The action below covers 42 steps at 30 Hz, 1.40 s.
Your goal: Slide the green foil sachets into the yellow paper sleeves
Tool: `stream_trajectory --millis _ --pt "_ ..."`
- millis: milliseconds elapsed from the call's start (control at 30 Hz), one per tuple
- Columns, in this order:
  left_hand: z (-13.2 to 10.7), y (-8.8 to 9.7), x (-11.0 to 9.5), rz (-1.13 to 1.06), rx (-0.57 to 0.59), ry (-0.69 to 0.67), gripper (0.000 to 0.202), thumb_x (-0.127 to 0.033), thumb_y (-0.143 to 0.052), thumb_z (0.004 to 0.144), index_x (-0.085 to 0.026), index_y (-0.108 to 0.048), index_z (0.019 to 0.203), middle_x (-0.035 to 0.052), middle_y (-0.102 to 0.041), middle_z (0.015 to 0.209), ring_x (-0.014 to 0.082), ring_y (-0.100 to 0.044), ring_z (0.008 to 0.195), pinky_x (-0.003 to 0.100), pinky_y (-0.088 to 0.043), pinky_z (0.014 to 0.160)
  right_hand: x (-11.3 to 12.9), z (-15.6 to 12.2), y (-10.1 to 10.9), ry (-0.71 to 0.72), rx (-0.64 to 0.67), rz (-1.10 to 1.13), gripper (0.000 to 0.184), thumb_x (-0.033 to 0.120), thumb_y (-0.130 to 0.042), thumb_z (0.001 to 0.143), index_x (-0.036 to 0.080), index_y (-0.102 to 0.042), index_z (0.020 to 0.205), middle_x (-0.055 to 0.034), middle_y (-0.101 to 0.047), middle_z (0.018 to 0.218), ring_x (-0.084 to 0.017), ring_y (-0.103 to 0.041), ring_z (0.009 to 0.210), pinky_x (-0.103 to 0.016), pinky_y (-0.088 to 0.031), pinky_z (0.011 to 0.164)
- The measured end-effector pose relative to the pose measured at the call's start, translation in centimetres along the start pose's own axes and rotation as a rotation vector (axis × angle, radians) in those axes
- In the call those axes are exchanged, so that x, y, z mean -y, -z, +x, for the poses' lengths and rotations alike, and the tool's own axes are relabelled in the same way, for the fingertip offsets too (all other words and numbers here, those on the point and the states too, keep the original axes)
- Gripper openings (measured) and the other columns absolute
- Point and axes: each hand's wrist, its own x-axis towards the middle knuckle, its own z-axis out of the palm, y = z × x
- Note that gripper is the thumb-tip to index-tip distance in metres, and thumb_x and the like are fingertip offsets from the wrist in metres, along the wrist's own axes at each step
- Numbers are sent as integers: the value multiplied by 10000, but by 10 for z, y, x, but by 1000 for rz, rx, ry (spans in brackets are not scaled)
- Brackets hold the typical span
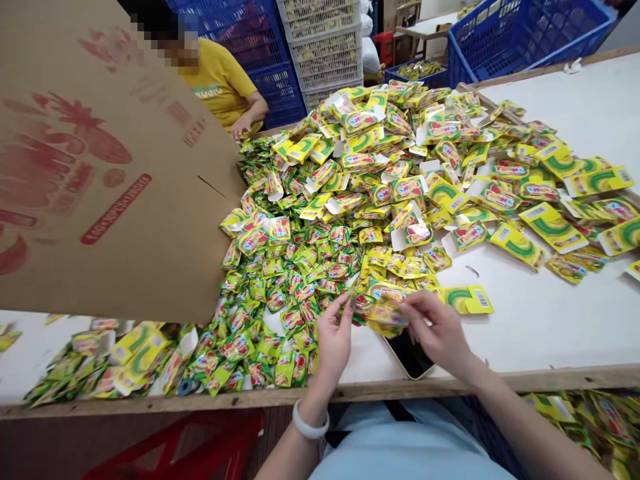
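Over the front of the white table, my left hand (334,333) is closed, thumb and fingers pinching a small shiny green packet (361,311) with a red print. Beside it my right hand (437,330) pinches a small yellow packet (386,317); the two packets overlap between my hands. Just behind them lies a flat yellow-and-green carton (465,300). A dark-screened phone (413,355) rests on the table under my right hand, partly covered. To the left spreads a heap of small green packets (273,297), with loose yellow packets (395,260) behind my hands.
A large pile of yellow cartons (360,160) covers the table's middle and back. A big cardboard box (165,220) stands at left, with a person in a yellow shirt (223,83) behind it. Blue crates (525,40) are at the back; a red stool (190,447) is below the table.
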Motion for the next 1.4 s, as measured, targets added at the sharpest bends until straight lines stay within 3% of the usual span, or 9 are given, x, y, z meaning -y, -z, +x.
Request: stream_trajectory --millis 267,333,467,567,767,933,1067,1267,1400 --pt "-19 -21 -6 -298 103 286 616 -601 -742 712 -152 -715 1133 121 -750 1041 237 -709 890 364 -581 809 -6 -4 -17 128 100 -178 180 293 -472 975 228 -593 859 -34 -649 698 -171 -628 607 -281 -503 580" --pt "-23 -23 -6 -255 93 246 579 -553 -772 709 -156 -716 1127 115 -747 1068 233 -696 950 353 -555 874 -7 -13 -16 22 -6 -101 128 349 -570 930 228 -601 961 -58 -670 817 -183 -643 686 -290 -527 590" --pt "-43 -34 3 -203 99 179 504 -582 -675 801 -177 -724 1096 99 -740 1038 232 -676 974 351 -535 889 0 -39 -21 -320 -26 336 539 472 -707 823 257 -537 1287 -114 -644 1225 -220 -671 998 -324 -606 713" --pt "-47 -37 6 4 178 -26 425 -560 -581 884 -196 -737 1037 107 -687 1094 242 -624 1060 382 -500 948 2 -52 -17 -470 5 578 316 464 -692 841 233 -699 1056 -66 -741 998 -201 -705 879 -368 -608 829" --pt "37 -33 -20 696 622 -592 514 -463 -557 928 -227 -508 1381 131 -548 1349 286 -452 1298 480 -320 1120 -20 -46 32 -613 -242 547 271 406 -805 736 186 -729 874 -37 -716 750 -132 -623 532 -211 -494 393" --pt "82 -48 -34 1055 890 -741 450 -378 -799 731 -157 -640 1089 119 -627 1040 325 -573 1047 486 -420 966 -32 -38 55 -646 -274 597 319 412 -818 717 155 -706 869 -45 -701 792 -69 -524 437 -174 -399 318" --pt "64 -49 -37 831 883 -560 264 -300 -641 847 -186 -601 1081 107 -627 1045 271 -602 976 398 -490 862 -17 -32 56 -548 -265 571 286 389 -802 743 182 -717 921 -45 -702 839 -75 -529 447 -207 -455 342" --pt "19 -34 -41 104 977 17 561 -402 -695 815 -183 -507 1296 90 -656 1088 226 -634 956 353 -514 856 14 -6 51 -225 -192 362 172 369 -719 832 220 -707 917 -58 -629 983 -98 -566 516 -242 -485 355" --pt "-1 -28 -44 -68 910 174 701 -369 -786 744 -185 -454 1335 81 -642 1090 199 -631 939 322 -518 849 19 6 45 112 -71 23 96 274 -644 892 238 -697 962 -69 -639 933 -180 -650 794 -288 -587 624"
